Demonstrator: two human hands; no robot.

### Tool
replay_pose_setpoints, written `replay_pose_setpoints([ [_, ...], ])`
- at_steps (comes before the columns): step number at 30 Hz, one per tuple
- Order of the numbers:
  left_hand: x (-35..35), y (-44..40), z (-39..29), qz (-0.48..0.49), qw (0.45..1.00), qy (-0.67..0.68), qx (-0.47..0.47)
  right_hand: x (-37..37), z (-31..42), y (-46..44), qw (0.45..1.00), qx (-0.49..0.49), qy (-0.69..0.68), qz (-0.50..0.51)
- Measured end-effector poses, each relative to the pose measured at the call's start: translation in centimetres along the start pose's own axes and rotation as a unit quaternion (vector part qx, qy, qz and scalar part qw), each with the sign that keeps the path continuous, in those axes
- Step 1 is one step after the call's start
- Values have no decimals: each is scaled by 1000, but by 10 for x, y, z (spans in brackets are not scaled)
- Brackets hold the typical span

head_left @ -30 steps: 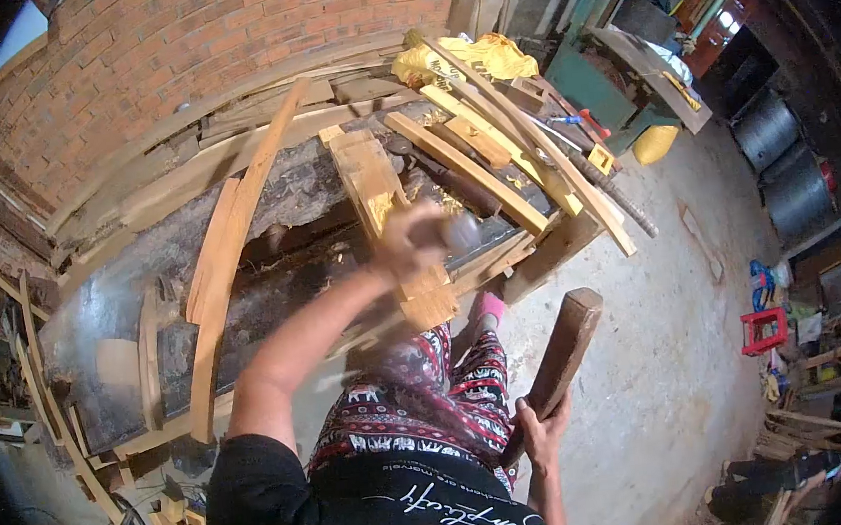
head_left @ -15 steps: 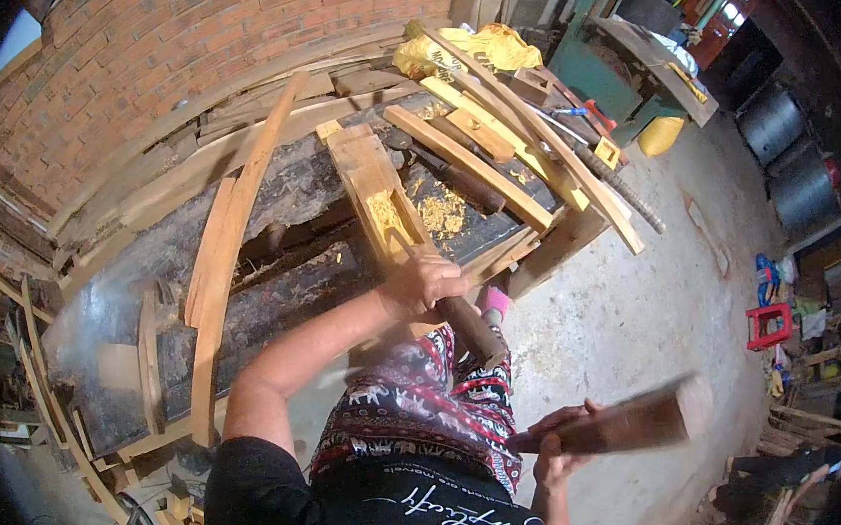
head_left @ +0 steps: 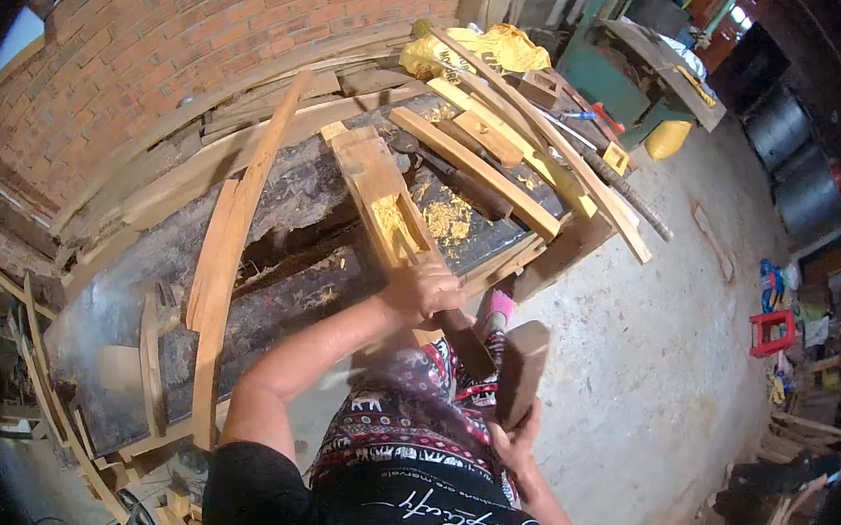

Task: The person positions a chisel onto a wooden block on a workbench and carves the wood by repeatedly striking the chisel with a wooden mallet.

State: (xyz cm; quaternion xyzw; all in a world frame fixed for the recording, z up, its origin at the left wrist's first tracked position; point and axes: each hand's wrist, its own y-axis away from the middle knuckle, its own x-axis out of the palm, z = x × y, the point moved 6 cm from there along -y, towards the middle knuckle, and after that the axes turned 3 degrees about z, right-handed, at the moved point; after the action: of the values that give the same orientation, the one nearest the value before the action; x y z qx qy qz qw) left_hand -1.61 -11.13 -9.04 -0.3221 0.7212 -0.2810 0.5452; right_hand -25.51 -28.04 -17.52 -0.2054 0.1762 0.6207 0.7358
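My left hand [head_left: 425, 292] is closed around a chisel [head_left: 467, 346] with a thick, dark wooden handle. Its blade points away from me into a recess cut in a wooden beam [head_left: 369, 162], where pale wood shavings [head_left: 393, 219] lie. The blade tip is hard to make out among them. Lower down, my right hand [head_left: 519, 442] grips a wooden mallet [head_left: 523, 369]. The mallet's block-like head is raised close beside the butt of the chisel handle, with a small gap apparent between them.
The beam lies across a dark, worn bench [head_left: 289, 299]. A long plank [head_left: 231, 269] rests to its left, and several wooden strips [head_left: 478, 170] lie to its right. Beyond them sits a yellow sack [head_left: 512, 49]. A red stool [head_left: 773, 333] stands on the concrete floor [head_left: 638, 343].
The mallet has swung up and leftward from the right, from lying nearly level to standing steeply near the chisel handle. My left hand stays closed on the chisel at the recess.
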Motion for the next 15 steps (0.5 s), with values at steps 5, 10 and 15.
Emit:
replay_pose_setpoints([
  [5,0,-4,-5,56,998,13,-40,-37,73,0,982,-146,116,-37],
  [10,-1,-6,-8,71,997,23,-31,-7,-13,-9,999,33,12,9],
  [15,-5,-5,9,36,995,-3,-98,-26,9,-8,994,4,-58,-96],
])
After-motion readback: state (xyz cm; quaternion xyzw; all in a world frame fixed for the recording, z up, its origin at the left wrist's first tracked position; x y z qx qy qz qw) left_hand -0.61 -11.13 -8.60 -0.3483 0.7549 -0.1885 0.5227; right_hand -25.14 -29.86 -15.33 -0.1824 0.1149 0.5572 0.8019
